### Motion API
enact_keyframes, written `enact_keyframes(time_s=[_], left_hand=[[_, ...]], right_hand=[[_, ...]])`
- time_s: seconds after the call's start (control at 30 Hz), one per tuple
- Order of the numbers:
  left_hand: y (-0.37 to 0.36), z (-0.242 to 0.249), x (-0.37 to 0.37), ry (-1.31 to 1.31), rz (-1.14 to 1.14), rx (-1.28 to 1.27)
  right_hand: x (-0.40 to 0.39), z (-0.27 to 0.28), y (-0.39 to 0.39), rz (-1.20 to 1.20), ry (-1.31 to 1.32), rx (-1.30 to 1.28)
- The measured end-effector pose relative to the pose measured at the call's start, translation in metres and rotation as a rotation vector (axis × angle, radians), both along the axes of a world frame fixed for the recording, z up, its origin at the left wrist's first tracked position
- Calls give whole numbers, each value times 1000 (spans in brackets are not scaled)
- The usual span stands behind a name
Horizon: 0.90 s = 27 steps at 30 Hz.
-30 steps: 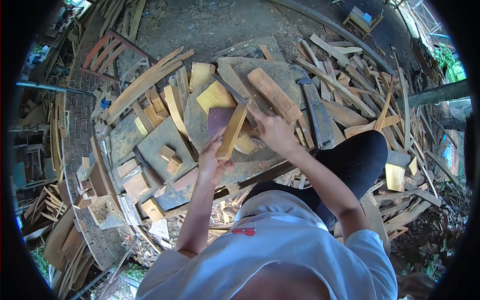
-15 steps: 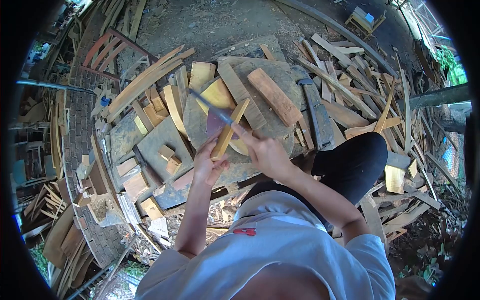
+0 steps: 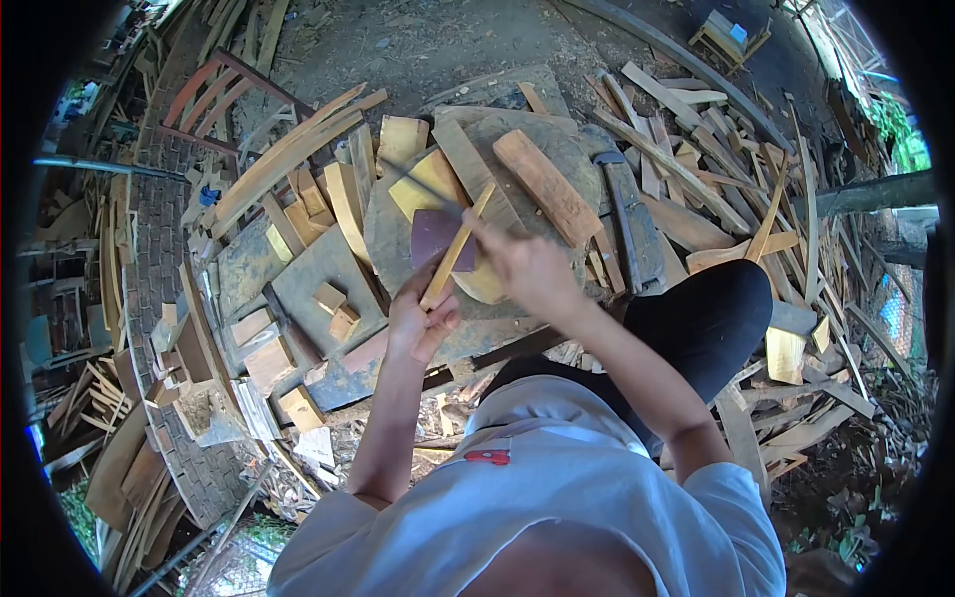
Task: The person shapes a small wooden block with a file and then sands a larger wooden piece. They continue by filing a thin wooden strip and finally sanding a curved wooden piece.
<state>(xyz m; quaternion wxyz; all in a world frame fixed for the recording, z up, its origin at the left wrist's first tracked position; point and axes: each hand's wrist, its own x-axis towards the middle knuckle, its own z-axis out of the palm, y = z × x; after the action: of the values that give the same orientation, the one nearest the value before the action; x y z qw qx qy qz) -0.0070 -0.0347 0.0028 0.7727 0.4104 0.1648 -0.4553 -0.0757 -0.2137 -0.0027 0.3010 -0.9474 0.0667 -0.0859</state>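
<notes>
My left hand (image 3: 418, 316) is closed round the lower end of a narrow yellowish wooden strip (image 3: 457, 249), which slants up to the right. My right hand (image 3: 532, 274) grips a long, thin grey tool (image 3: 426, 182), smeared by motion; its handle is hidden in the fingers. The tool points up and to the left and crosses close to the strip's upper end. Behind the strip, a purplish-brown sheet like sandpaper (image 3: 430, 235) lies on the round wooden work surface (image 3: 390, 234), next to a pale yellow block (image 3: 416, 196).
A reddish wood block (image 3: 547, 189) and a brownish board (image 3: 479, 187) lie beyond my hands. A hammer-like tool (image 3: 621, 224) rests to their right. Small offcuts (image 3: 338, 310) sit at the left, a heap of scrap wood (image 3: 696, 179) at the right. My bent knee (image 3: 721, 303) stands beside the bench.
My right hand and the grey tool have moved away from my body. The strip has turned to show a narrower face, and more of the purplish-brown sheet shows.
</notes>
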Motion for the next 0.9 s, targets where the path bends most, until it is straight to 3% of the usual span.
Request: enact_keyframes(time_s=[0.1,0.2,0.27,0.3,0.37,0.43,0.5,0.63,0.73,0.8,0.9], left_hand=[[1,1,1,-49,-26,-55],[-1,4,0,7,27,14],[0,-1,3,48,69,85],[6,-10,5,32,29,-29],[9,-12,3,12,-9,-147],[2,-2,-1,-236,-94,122],[-3,2,-2,-213,-62,202],[-7,6,-6,-116,-67,321],[6,-6,-10,-3,-96,128],[7,-7,-17,22,-77,93],[-7,2,-30,42,-87,76]], right_hand=[[5,-9,-1,-107,45,17],[-22,22,32,127,-145,20],[-23,37,25,155,-75,-43],[-23,40,21,185,-8,-103],[-4,3,-10,-11,82,-99],[7,-25,-32,-99,116,-83],[7,-43,-37,-153,-16,-53],[-3,-54,-35,-179,-34,-16],[-2,-58,-26,-217,-67,13],[-1,-56,-26,-243,37,-29],[-2,-53,-27,-232,-35,-21]])
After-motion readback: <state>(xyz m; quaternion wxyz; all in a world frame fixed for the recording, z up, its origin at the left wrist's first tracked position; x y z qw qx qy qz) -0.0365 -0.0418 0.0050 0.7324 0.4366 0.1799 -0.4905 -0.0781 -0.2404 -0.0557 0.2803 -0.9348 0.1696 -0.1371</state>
